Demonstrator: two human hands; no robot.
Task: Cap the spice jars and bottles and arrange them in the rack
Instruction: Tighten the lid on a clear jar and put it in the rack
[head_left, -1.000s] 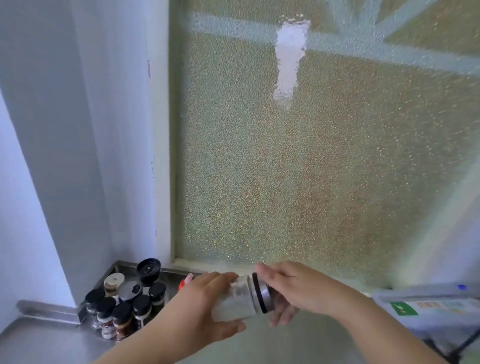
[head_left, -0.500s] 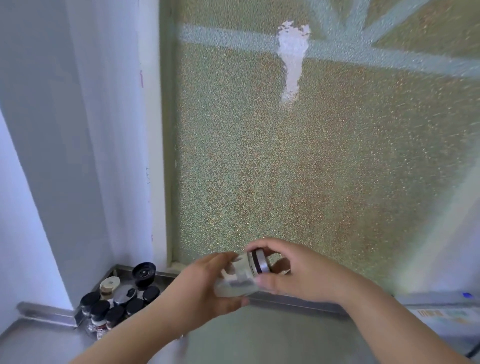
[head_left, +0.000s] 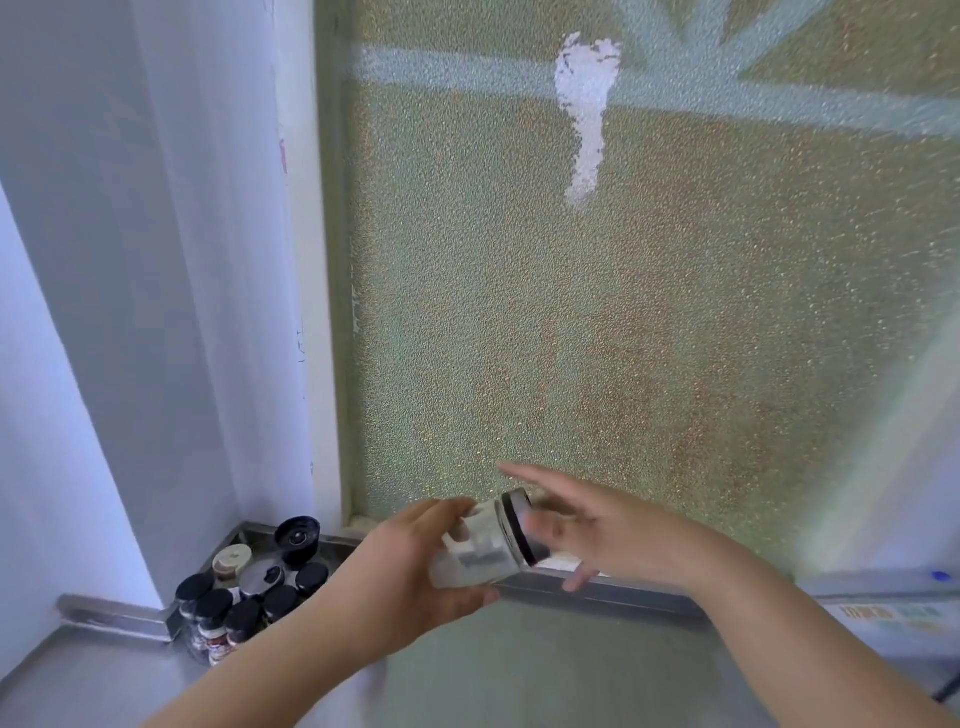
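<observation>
My left hand (head_left: 410, 577) grips a clear glass spice jar (head_left: 480, 545) that lies tilted on its side in the air, its silver-and-black lid (head_left: 519, 530) pointing right. My right hand (head_left: 597, 530) is just behind and to the right of the lid, fingers spread, palm near the lid's end. In the lower-left corner stands the rack (head_left: 208, 629) holding several small spice jars with black caps (head_left: 215, 605). Behind them stand a jar with a cream lid (head_left: 232, 558) and a taller black-capped bottle (head_left: 297, 532).
A frosted glass pane (head_left: 623, 312) fills the wall ahead, with a metal ledge (head_left: 613, 592) along its base. White walls (head_left: 130, 312) meet at the left corner. A printed box (head_left: 893, 621) lies at the right edge. The grey counter (head_left: 78, 680) runs below.
My right hand has let go of the jar lid and spread its fingers. The jar has turned, lid end now higher. My view has tilted upward slightly.
</observation>
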